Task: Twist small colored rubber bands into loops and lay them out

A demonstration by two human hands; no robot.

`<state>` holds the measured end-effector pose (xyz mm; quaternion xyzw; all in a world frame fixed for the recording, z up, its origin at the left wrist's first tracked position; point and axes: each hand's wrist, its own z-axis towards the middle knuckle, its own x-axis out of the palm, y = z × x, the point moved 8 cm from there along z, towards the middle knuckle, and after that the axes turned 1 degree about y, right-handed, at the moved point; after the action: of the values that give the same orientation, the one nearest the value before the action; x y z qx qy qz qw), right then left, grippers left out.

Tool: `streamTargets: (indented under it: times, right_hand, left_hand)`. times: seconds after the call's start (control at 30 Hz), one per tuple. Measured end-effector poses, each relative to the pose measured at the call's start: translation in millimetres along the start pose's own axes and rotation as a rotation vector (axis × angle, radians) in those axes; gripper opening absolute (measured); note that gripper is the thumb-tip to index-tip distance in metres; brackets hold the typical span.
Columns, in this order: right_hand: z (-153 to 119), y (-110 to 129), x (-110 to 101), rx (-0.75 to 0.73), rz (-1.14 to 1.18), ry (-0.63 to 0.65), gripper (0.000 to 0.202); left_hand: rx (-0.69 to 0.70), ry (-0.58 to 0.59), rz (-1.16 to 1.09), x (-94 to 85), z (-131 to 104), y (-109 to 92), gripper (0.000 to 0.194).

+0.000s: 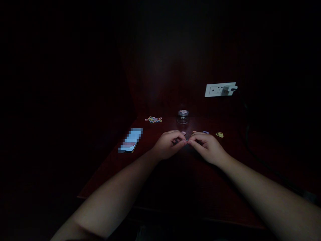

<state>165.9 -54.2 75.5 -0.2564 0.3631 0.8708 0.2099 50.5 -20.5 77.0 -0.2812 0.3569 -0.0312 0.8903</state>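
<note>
My left hand (pixel 169 144) and my right hand (pixel 209 147) meet over the middle of the dark red table (pixel 160 187), each with thumb and index finger pinched together. Between the fingertips is something small and pale, too small to make out. Just beyond the hands lie a pink ring (pixel 184 133), an orange ring (pixel 194 132) partly hidden by my right hand, and purple rings (pixel 206 133). Yellow rings (pixel 220 134) sit in a small pile to the right. A loose heap of multicoloured rings (pixel 153 119) rests at the back left.
A clear round jar with a lid (pixel 183 117) stands behind the hands. At the left lies a phone (pixel 131 140) with its screen lit. On the back wall is a white socket (pixel 220 89) with a plug; a dark cable runs down the right side.
</note>
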Motion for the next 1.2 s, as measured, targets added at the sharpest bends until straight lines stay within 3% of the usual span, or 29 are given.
streamTargets:
  times: [0.53, 1.2]
  right_hand:
    - [-1, 4, -2, -0.05, 0.043, -0.044, 0.009]
    - [-4, 4, -4, -0.016, 0.04, -0.054, 0.005]
  left_hand:
    - [-0.091, -0.034, -0.133, 3.9, 1, 6, 0.005]
    - [-0.161, -0.017, -0.137, 3.2, 0, 14, 0.023]
